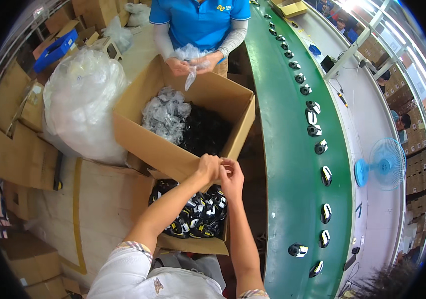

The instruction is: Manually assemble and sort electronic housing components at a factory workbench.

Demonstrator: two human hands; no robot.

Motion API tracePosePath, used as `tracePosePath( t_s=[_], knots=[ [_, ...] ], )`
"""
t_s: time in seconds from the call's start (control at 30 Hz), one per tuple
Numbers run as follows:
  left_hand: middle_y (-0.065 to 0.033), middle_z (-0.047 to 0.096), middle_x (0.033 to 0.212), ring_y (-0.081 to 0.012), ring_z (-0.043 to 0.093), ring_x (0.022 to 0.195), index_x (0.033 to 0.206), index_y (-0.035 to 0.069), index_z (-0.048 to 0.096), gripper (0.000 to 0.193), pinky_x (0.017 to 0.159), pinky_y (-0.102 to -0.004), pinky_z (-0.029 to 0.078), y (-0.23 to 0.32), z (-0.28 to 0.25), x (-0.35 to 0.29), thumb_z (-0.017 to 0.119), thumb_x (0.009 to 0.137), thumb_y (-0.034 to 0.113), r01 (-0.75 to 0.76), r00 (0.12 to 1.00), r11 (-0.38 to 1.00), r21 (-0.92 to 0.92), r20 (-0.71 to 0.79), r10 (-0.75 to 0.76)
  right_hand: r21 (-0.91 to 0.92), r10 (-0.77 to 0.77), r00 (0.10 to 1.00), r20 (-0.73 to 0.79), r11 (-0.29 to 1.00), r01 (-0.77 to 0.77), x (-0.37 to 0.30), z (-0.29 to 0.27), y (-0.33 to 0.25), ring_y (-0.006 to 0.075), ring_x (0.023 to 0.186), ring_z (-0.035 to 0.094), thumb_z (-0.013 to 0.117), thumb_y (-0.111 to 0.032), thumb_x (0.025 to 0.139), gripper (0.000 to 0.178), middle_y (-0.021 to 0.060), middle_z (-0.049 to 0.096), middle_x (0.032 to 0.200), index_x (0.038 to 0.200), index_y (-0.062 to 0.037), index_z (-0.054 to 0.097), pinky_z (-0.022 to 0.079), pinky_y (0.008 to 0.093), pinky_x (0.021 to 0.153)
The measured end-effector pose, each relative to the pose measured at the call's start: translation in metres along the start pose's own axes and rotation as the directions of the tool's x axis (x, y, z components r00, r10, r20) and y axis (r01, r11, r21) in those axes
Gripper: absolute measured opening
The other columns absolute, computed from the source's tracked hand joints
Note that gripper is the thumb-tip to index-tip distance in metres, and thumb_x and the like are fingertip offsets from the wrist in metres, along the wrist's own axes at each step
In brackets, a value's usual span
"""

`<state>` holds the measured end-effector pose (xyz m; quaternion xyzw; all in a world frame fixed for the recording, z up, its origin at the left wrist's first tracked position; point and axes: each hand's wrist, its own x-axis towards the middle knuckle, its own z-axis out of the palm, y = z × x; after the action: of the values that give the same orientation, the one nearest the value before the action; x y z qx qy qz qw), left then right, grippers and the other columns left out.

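Observation:
My left hand [210, 167] and my right hand [232, 178] meet at the near right corner of a large open cardboard box [160, 162]. The fingers of both are curled in and pinched close together. Whatever they hold, if anything, is too small or hidden to make out. Inside the big box lie crumpled clear plastic bags [165, 114] on the left and a heap of black pieces [205, 132] on the right. Beneath my forearms, a lower open carton [193, 243] is filled with black, white and yellow plastic parts [200, 214].
Across the box, a person in a blue shirt [200, 22] holds clear plastic bags [193, 57] in both hands. A green conveyor belt [292, 184] with spaced black-and-white parts runs along the right, beside a blue fan [384, 164]. A big bulging plastic sack [83, 99] stands left.

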<state>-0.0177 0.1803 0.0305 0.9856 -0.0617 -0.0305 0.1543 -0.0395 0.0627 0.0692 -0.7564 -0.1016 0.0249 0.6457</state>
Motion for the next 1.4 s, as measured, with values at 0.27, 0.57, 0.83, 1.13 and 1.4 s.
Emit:
tracePosePath(
  t_s=[0.27,0.57,0.83,1.13,1.4],
  knots=[
    [-0.0117,0.066,0.067,-0.0260,0.066,0.065,0.071,0.010,0.064,0.020,0.068,-0.0409,0.046,-0.008,-0.003,-0.050,0.060,0.073,0.029,0.025,1.000,0.999,-0.024,0.004,-0.025,-0.314,-0.099,0.979,0.178,0.937,0.152,0.058,0.007,0.002,0.0147,0.081,0.064,0.059,-0.008,0.083,0.017,0.0101,0.066,0.088,0.098,0.0017,0.061,0.052,0.0283,0.072],
    [-0.0156,0.067,0.073,-0.0304,0.066,0.071,0.075,0.007,0.068,0.035,0.068,-0.0431,0.047,0.008,-0.022,-0.076,0.059,0.077,0.041,0.100,0.959,0.980,-0.171,0.280,-0.049,-0.824,0.280,0.941,0.193,0.567,0.001,0.167,0.087,0.105,0.0336,0.113,0.052,0.063,-0.030,0.075,0.056,0.0207,0.053,0.121,0.121,-0.0020,0.049,0.042,0.0411,0.096],
    [-0.0161,0.062,0.114,-0.0273,0.066,0.087,0.113,-0.003,0.059,0.039,0.076,-0.0403,0.051,-0.057,-0.006,-0.050,0.050,0.085,0.023,0.553,0.497,0.728,-0.405,0.862,0.102,-0.829,0.474,0.866,-0.158,0.412,-0.377,0.172,0.096,0.175,0.0457,0.130,0.028,0.064,-0.044,0.076,0.088,0.0210,0.022,0.146,0.145,-0.0132,0.020,0.032,0.0507,0.104],
    [-0.0181,0.060,0.112,-0.0263,0.062,0.089,0.123,-0.001,0.051,0.047,0.087,-0.0393,0.047,-0.045,0.030,0.017,0.045,0.090,0.033,0.677,0.062,0.709,0.197,0.945,-0.322,-0.625,0.630,0.732,-0.261,0.468,-0.625,0.133,0.093,0.250,0.0515,0.129,0.022,0.062,-0.055,0.074,0.092,0.0206,0.013,0.149,0.146,-0.0225,0.015,0.028,0.0584,0.102],
    [-0.0255,0.046,0.132,-0.0305,0.047,0.123,0.131,-0.003,0.041,0.060,0.102,-0.0357,0.038,-0.156,0.147,-0.021,0.056,0.077,0.020,0.918,0.359,0.381,-0.111,0.642,-0.678,-0.578,0.370,0.803,-0.466,0.560,-0.594,0.155,0.104,0.240,0.0497,0.127,0.028,0.055,-0.059,0.077,0.078,0.0240,0.026,0.143,0.140,-0.0189,0.033,0.027,0.0607,0.101]
  ],
)
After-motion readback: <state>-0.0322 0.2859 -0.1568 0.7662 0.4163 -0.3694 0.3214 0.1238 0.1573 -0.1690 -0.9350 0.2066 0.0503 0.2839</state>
